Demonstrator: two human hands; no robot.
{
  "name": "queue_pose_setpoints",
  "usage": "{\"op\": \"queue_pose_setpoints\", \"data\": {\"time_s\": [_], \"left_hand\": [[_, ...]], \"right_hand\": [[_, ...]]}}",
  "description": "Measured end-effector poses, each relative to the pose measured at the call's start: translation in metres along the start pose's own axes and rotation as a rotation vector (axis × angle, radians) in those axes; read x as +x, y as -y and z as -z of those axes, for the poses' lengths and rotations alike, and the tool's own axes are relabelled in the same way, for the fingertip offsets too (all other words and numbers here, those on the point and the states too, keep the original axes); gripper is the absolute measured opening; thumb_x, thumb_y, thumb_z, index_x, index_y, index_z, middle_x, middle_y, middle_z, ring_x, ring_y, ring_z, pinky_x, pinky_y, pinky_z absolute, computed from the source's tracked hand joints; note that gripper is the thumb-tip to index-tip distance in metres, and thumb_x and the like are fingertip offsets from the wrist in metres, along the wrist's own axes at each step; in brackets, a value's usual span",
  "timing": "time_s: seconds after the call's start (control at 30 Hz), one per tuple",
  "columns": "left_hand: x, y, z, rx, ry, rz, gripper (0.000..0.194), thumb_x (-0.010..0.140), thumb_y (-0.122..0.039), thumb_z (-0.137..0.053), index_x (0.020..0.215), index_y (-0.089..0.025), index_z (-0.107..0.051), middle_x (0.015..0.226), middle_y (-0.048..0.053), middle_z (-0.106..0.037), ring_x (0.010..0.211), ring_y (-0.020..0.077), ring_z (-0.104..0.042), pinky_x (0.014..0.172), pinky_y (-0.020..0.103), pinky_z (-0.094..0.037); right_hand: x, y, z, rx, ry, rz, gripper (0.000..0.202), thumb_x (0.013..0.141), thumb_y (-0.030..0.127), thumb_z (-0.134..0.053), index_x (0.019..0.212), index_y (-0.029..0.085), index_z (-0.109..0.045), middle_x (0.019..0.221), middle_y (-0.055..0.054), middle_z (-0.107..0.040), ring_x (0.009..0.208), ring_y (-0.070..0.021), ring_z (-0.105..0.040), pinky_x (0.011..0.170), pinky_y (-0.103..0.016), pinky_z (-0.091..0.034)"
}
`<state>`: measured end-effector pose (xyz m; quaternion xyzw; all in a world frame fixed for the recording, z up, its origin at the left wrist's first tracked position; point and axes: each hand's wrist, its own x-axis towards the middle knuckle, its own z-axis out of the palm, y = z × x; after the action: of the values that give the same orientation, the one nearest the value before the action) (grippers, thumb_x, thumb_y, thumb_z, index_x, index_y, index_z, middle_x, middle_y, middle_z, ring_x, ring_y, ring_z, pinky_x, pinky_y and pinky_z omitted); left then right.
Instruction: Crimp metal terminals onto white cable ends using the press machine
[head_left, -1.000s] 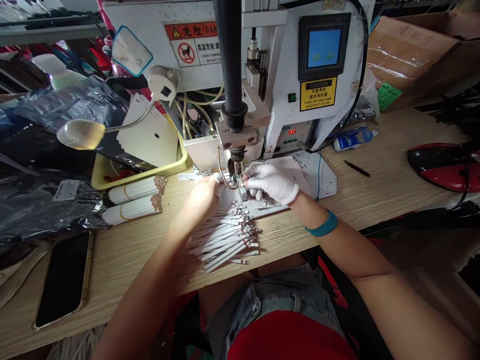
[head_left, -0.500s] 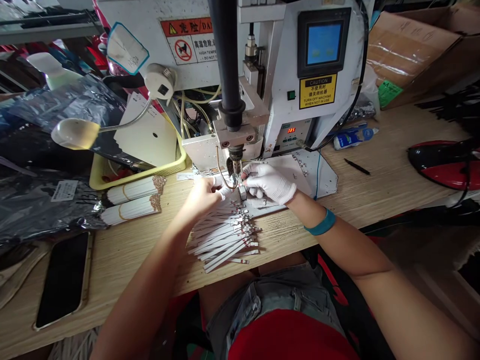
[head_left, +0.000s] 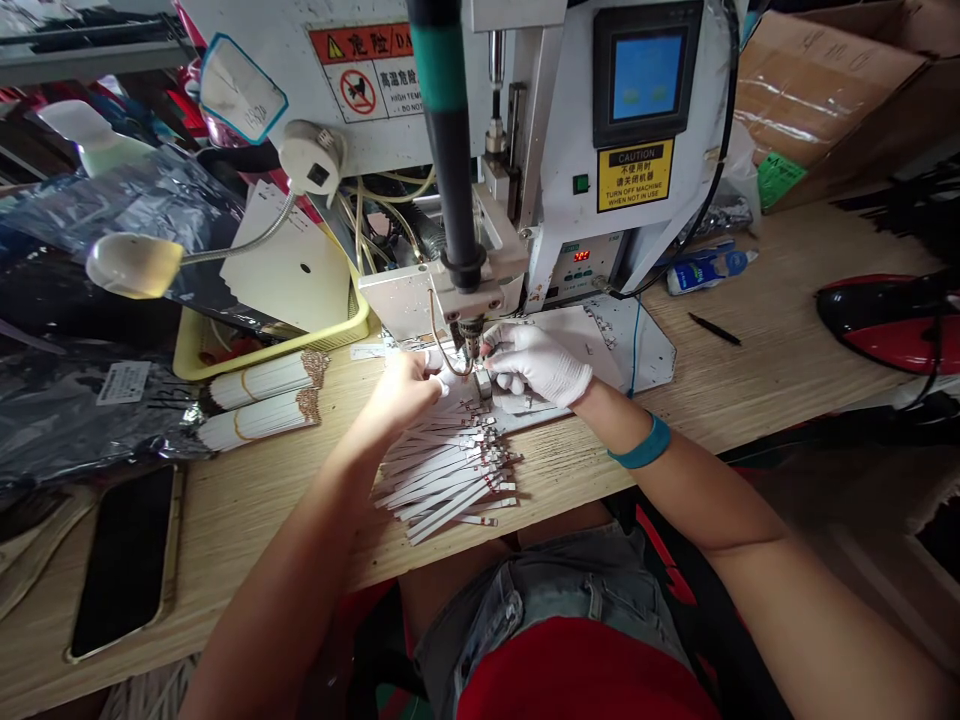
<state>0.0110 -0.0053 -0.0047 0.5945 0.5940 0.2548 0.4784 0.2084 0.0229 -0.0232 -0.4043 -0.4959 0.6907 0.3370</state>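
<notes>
Left hand (head_left: 411, 384) and right hand (head_left: 538, 362) curl nearly closed beside the machine tip (head_left: 470, 334), probably for steadiness (any hold, I can't tell).

One left hand (head_left: 405, 388), one right hand (head_left: 538, 362), one soldering machine (head_left: 559, 190), two rubber-banded bundles of white strips (head_left: 255, 421).
The loose white strips (head_left: 442, 478) overlap too much to count; singles are a touchscreen (head_left: 647, 76), a smartphone (head_left: 125, 560), a yellow plastic basket (head_left: 334, 337), a gooseneck lamp (head_left: 135, 266), a black pen (head_left: 714, 329), a teal wristband (head_left: 645, 443), a blue-and-white packet (head_left: 705, 270) and an open cardboard box (head_left: 817, 85); printed warning labels (head_left: 634, 175) number two.
</notes>
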Motion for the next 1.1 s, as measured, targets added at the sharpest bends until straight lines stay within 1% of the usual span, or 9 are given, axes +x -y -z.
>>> {"op": "queue_pose_setpoints", "data": {"time_s": [0.2, 0.4, 0.57, 0.7, 0.8, 0.93, 0.97, 1.0, 1.1], "left_hand": [[0.004, 0.006, 0.002, -0.022, 0.021, 0.032, 0.012, 0.05, -0.017, -0.044, 0.06, -0.017, -0.05, 0.053, -0.004, -0.042, 0.049, 0.0079, -0.031, 0.049, 0.024, -0.021], [0.007, 0.013, 0.003, -0.066, 0.048, 0.007, 0.01, 0.051, -0.016, -0.044, 0.059, -0.017, -0.05, 0.052, -0.004, -0.042, 0.049, 0.0079, -0.032, 0.05, 0.024, -0.021], [0.005, 0.009, 0.001, -0.054, 0.035, 0.013, 0.007, 0.053, -0.015, -0.047, 0.058, -0.016, -0.051, 0.052, -0.005, -0.042, 0.049, 0.0075, -0.032, 0.049, 0.023, -0.021], [0.003, 0.005, 0.005, -0.029, 0.046, -0.023, 0.004, 0.057, -0.014, -0.05, 0.059, -0.015, -0.054, 0.055, -0.003, -0.047, 0.05, 0.0074, -0.035, 0.049, 0.022, -0.023], [-0.004, 0.002, 0.017, 0.029, 0.092, -0.069, 0.006, 0.065, -0.02, -0.059, 0.062, -0.014, -0.06, 0.058, -0.002, -0.052, 0.052, 0.0081, -0.04, 0.05, 0.022, -0.03], [-0.014, 0.0, 0.03, 0.235, 0.296, -0.076, 0.021, 0.07, -0.035, -0.068, 0.077, -0.016, -0.072, 0.068, 0.001, -0.067, 0.059, 0.0128, -0.054, 0.056, 0.023, -0.041], [-0.014, -0.001, 0.03, 0.302, 0.286, -0.089, 0.023, 0.071, -0.037, -0.067, 0.081, -0.016, -0.073, 0.072, 0.002, -0.069, 0.062, 0.0143, -0.057, 0.058, 0.024, -0.042], [-0.014, 0.0, 0.028, 0.379, 0.222, -0.11, 0.024, 0.074, -0.037, -0.065, 0.084, -0.017, -0.073, 0.075, 0.003, -0.07, 0.065, 0.0155, -0.059, 0.059, 0.024, -0.043], [-0.008, 0.003, 0.017, 0.677, -0.113, -0.179, 0.023, 0.08, -0.029, -0.054, 0.084, -0.015, -0.071, 0.079, 0.007, -0.068, 0.068, 0.0183, -0.059, 0.062, 0.026, -0.044]], "right_hand": [[-0.003, 0.004, -0.001, -0.035, -0.007, -0.012, 0.013, 0.072, 0.012, -0.063, 0.083, 0.018, -0.059, 0.056, 0.003, -0.054, 0.041, -0.0072, -0.047, 0.03, -0.016, -0.035], [-0.003, 0.004, -0.001, -0.035, -0.016, -0.016, 0.014, 0.072, 0.011, -0.063, 0.084, 0.017, -0.059, 0.058, 0.003, -0.056, 0.041, -0.0067, -0.047, 0.03, -0.016, -0.034], [-0.003, 0.002, -0.003, -0.017, 0.008, 0.006, 0.015, 0.072, 0.012, -0.064, 0.083, 0.018, -0.057, 0.061, 0.004, -0.055, 0.041, -0.0065, -0.048, 0.029, -0.016, -0.033], [-0.006, 0.011, -0.002, -0.072, -0.002, -0.015, 0.013, 0.073, 0.014, -0.065, 0.082, 0.018, -0.056, 0.061, 0.003, -0.055, 0.042, -0.0062, -0.046, 0.03, -0.017, -0.032], [-0.009, 0.019, 0.01, -0.262, -0.038, 0.073, 0.012, 0.078, 0.02, -0.063, 0.089, 0.016, -0.061, 0.066, 0.0, -0.059, 0.049, -0.009, -0.051, 0.037, -0.02, -0.038], [-0.009, 0.02, 0.032, -0.746, -0.086, 0.314, 0.011, 0.078, 0.025, -0.064, 0.084, 0.017, -0.071, 0.079, -0.003, -0.068, 0.072, -0.0164, -0.061, 0.061, -0.029, -0.048], [-0.008, 0.018, 0.035, -0.856, -0.066, 0.343, 0.011, 0.078, 0.025, -0.065, 0.081, 0.018, -0.072, 0.082, -0.003, -0.069, 0.076, -0.0178, -0.062, 0.066, -0.031, -0.048], [-0.006, 0.015, 0.036, -0.951, -0.035, 0.362, 0.011, 0.078, 0.025, -0.065, 0.08, 0.018, -0.073, 0.083, -0.003, -0.07, 0.078, -0.0187, -0.062, 0.069, -0.032, -0.047], [-0.002, 0.007, 0.035, -1.155, 0.048, 0.413, 0.013, 0.081, 0.024, -0.063, 0.081, 0.017, -0.073, 0.085, -0.005, -0.071, 0.081, -0.02, -0.061, 0.072, -0.033, -0.045]]}}
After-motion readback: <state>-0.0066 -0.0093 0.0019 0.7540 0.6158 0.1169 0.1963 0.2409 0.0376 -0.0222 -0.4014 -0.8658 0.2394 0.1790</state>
